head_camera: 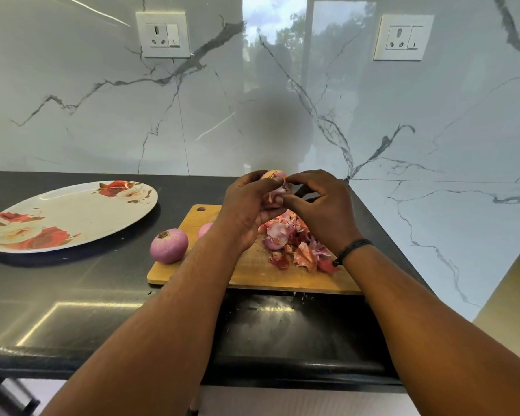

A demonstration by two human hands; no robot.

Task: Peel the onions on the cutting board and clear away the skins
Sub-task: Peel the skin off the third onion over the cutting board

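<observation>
Black counter (72, 295), both hands' grip (246, 205) (321, 205) closed round onion (275, 187), marble wall (102, 115)

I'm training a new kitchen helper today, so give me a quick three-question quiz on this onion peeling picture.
1. True or false: the round floral plate holds onion skins.
2. Where does the pile of loose pink onion skins lie: A) black countertop, B) wooden cutting board, C) plate?
3. What do the left hand and right hand hold above the board?

Key: 1. False, it holds none. 2. B. 3. A partly peeled pink onion; another peeled purple onion sits at the board's left edge.
</observation>
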